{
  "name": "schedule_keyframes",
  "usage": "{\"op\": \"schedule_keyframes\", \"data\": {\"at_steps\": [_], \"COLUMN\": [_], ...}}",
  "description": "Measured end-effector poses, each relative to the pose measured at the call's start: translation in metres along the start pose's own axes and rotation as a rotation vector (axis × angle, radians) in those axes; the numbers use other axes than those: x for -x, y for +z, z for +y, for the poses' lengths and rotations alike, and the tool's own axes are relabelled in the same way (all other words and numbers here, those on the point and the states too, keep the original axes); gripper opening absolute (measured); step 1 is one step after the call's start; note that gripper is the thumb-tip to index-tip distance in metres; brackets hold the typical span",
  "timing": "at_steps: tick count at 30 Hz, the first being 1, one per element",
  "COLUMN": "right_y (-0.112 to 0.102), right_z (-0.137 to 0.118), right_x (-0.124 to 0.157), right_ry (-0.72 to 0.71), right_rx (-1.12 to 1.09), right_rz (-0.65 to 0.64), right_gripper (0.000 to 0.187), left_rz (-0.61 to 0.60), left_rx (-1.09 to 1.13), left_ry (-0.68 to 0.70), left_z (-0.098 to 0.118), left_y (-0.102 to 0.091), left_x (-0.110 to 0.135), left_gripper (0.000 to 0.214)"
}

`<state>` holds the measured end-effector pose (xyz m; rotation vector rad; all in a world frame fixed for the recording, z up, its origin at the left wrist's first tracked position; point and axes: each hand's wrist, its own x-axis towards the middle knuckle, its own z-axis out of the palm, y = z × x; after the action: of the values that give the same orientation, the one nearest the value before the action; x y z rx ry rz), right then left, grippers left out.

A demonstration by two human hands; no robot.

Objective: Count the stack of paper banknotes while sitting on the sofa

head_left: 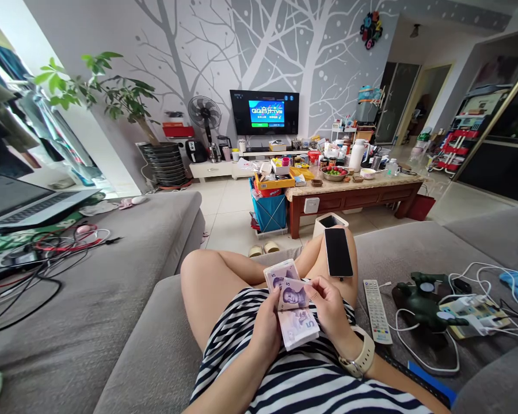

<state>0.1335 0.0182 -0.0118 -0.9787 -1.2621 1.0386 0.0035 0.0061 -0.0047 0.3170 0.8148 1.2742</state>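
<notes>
I sit cross-legged on a grey sofa (125,345) in a striped top. My left hand (265,328) is closed round a stack of purple banknotes (291,305), gripping it from the left. Fingers of my right hand (328,305), which wears a pale wristwatch, pinch the top note at its right edge. A black phone (338,252) lies face up on my right knee, just beyond the notes.
A white remote control (376,310), a dark green toy figure (423,299) and tangled white cables (479,305) lie on the sofa to my right. A laptop (21,204) and wires sit at left. A cluttered wooden coffee table (354,192), blue basket (270,210) and lit TV (264,112) stand ahead.
</notes>
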Motion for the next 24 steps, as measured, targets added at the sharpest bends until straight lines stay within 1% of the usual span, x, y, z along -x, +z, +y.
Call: {"op": "schedule_keyframes", "data": {"at_steps": [6, 9, 13, 19, 24], "right_y": [0.0001, 0.0000, -0.0002, -0.0003, 0.0007], "right_z": [-0.0002, -0.0017, -0.0023, -0.0018, -0.0029], "right_x": [0.0048, 0.0049, 0.0056, 0.0065, 0.0063], "right_ry": [-0.022, -0.013, -0.006, -0.019, -0.019], "right_rx": [-0.015, -0.030, -0.046, -0.033, -0.087], "right_rz": [-0.052, -0.051, -0.061, -0.075, -0.109], "right_gripper": [0.028, 0.029, 0.031, 0.033, 0.036], "left_rz": [-0.006, -0.024, -0.015, -0.049, -0.024], "left_rx": [0.029, 0.026, 0.007, -0.009, 0.002], "left_ry": [-0.004, -0.007, 0.007, 0.021, 0.007], "left_z": [0.0002, 0.0002, -0.0007, -0.0009, 0.0014], "left_y": [0.0019, 0.0020, -0.0004, -0.0014, 0.0019], "left_x": [-0.0008, -0.0011, -0.0022, -0.0026, -0.0010], "left_gripper": [0.027, 0.027, 0.026, 0.028, 0.025]}}
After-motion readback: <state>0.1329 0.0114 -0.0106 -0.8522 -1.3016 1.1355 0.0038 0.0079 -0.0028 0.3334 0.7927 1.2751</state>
